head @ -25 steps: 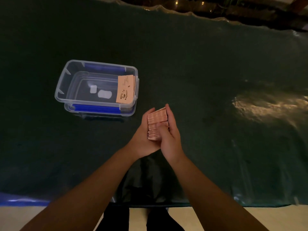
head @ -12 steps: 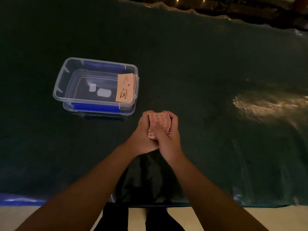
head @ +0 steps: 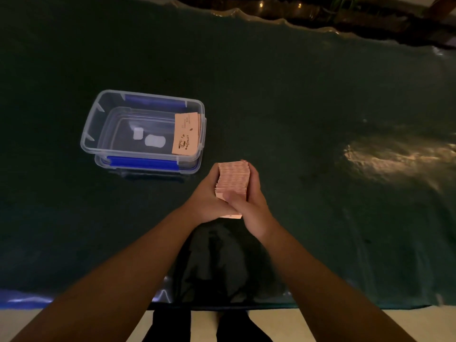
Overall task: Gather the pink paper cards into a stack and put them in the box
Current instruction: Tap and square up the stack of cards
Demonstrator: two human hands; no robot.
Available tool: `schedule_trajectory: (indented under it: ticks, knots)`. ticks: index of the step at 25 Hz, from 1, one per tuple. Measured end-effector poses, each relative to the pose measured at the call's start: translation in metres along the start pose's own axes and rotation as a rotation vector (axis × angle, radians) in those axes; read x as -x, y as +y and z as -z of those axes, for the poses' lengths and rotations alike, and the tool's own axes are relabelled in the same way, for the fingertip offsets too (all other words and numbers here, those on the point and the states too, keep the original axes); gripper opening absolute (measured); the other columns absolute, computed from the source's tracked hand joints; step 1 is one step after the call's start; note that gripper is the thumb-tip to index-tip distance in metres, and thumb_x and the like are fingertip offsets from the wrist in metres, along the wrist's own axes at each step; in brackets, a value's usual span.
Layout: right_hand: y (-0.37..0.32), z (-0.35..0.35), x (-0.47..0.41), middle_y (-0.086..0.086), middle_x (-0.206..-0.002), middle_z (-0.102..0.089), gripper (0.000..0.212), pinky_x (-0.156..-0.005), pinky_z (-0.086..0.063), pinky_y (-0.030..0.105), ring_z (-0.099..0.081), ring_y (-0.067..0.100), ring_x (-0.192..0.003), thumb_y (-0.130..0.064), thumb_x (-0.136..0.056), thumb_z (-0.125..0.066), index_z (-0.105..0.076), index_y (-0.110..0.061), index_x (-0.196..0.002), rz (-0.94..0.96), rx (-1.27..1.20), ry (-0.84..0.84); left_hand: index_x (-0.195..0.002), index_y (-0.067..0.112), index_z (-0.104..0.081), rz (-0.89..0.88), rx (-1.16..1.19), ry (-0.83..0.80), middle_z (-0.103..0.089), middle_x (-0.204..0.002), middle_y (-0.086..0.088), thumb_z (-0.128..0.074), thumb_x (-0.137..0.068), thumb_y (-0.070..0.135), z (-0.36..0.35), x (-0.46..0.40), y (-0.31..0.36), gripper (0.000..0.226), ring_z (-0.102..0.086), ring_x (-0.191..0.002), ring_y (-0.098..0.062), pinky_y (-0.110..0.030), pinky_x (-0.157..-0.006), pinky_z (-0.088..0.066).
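A thick stack of pink cards point(head: 233, 178) sits between 2 hands near the middle of the scene, held on edge so the layered card edges face up. The left hand point(head: 207, 201) presses against the left side of the stack with its fingers wrapped around the far end. The right hand point(head: 251, 206) cups the right side, and its thumb point(head: 228, 195) lies across the near end of the card edges. Both hands are closed around the stack, gripping it together. A corner of the bottom card point(head: 234, 216) pokes out just below the hands. Whether the stack touches the surface beneath cannot be told.

Up and to the left, near the hands but apart from them, stands a clear plastic box point(head: 88, 134) with blue clips on its near and far long sides. Inside it, against the right wall, lie a few more pink cards point(head: 186, 134); the top 1 shows a small printed coffee cup drawing and some text too small to read. 2 pale patches show on the box floor.

Everything rests on a dark green table cover point(head: 320, 119) with a glossy sheen, and a bright reflection lies at the right. Along the near edge, a pale floor point(head: 407, 322) shows, with dark trouser legs between the forearms.
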State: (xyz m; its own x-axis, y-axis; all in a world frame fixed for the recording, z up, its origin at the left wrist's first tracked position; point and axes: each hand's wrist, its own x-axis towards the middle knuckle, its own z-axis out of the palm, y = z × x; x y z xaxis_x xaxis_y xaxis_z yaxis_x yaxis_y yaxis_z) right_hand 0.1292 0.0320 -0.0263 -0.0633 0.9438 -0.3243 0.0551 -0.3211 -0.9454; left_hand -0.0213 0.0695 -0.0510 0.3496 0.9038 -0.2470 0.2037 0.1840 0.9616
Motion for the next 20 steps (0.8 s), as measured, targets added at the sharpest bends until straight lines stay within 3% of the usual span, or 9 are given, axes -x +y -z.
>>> schedule_trajectory:
  ticks: [3, 6, 8, 12, 15, 18, 20]
  knots:
    - [0.006, 0.021, 0.005, 0.003, -0.164, -0.042, 0.106, -0.122, -0.04, 0.053, -0.044, 0.019, -0.151, -0.026, -0.072, -0.082, -0.027, -0.03, -0.163, 0.007, 0.059, -0.114, -0.14, 0.036, -0.051, 0.073, 0.107, -0.045, -0.07, -0.126, 0.018, -0.099, -0.059, 0.003, 0.002, 0.001, 0.0, 0.1, -0.064, -0.121, 0.002, -0.014, -0.087, -0.055]
    - [0.012, 0.036, 0.014, -0.006, -0.16, -0.042, 0.114, -0.119, -0.045, 0.047, -0.047, 0.014, -0.147, -0.023, -0.065, -0.089, -0.028, -0.042, -0.16, -0.016, 0.057, -0.146, -0.145, 0.018, -0.054, 0.184, 0.245, -0.065, -0.073, -0.127, -0.002, -0.092, -0.062, -0.009, -0.002, 0.005, 0.005, 0.095, -0.068, -0.122, -0.017, -0.03, -0.089, -0.06]
    - [0.015, 0.042, 0.02, -0.006, -0.154, -0.049, 0.114, -0.109, -0.053, 0.04, -0.055, 0.013, -0.14, -0.014, -0.061, -0.094, -0.035, -0.047, -0.153, -0.034, 0.014, -0.134, -0.139, 0.009, -0.059, 0.21, 0.394, -0.084, -0.075, -0.123, -0.012, -0.086, -0.065, -0.007, -0.006, 0.008, 0.008, 0.08, -0.07, -0.12, -0.028, -0.042, -0.093, -0.061]
    - [0.018, 0.048, 0.023, -0.006, -0.135, -0.067, 0.097, -0.094, -0.06, 0.032, -0.066, 0.015, -0.129, 0.008, -0.068, -0.088, -0.045, -0.029, -0.147, -0.045, -0.029, -0.074, -0.13, 0.013, -0.062, 0.188, 0.477, -0.149, -0.078, -0.116, -0.009, -0.087, -0.064, 0.003, -0.005, 0.007, 0.018, 0.071, -0.07, -0.119, -0.03, -0.038, -0.09, -0.061]
    - [0.013, 0.063, 0.02, -0.005, -0.13, -0.069, 0.094, -0.092, -0.06, 0.031, -0.068, 0.015, -0.124, 0.005, -0.062, -0.088, -0.048, -0.027, -0.141, -0.064, 0.005, -0.025, -0.142, 0.025, -0.047, 0.144, 0.387, -0.147, -0.068, -0.133, -0.01, -0.09, -0.058, 0.003, 0.009, 0.002, 0.021, 0.097, -0.065, -0.127, -0.027, -0.045, -0.097, -0.059]
    - [0.006, 0.08, 0.014, 0.004, -0.134, -0.066, 0.098, -0.097, -0.06, 0.042, -0.067, 0.021, -0.125, -0.008, -0.052, -0.088, -0.048, -0.027, -0.14, -0.05, 0.091, 0.004, -0.134, 0.044, -0.047, 0.111, 0.042, -0.124, -0.066, -0.134, 0.013, -0.099, -0.052, 0.02, 0.025, -0.005, 0.019, 0.1, -0.063, -0.127, -0.009, -0.044, -0.106, -0.054]
    - [0.008, 0.085, 0.009, 0.003, -0.137, -0.063, 0.106, -0.103, -0.058, 0.048, -0.067, 0.018, -0.124, -0.003, -0.055, -0.084, -0.041, -0.027, -0.149, -0.044, 0.16, 0.001, -0.13, 0.05, -0.045, 0.131, -0.176, -0.13, -0.063, -0.13, 0.023, -0.1, -0.05, 0.031, 0.025, -0.008, 0.018, 0.099, -0.058, -0.124, 0.004, -0.036, -0.11, -0.048]
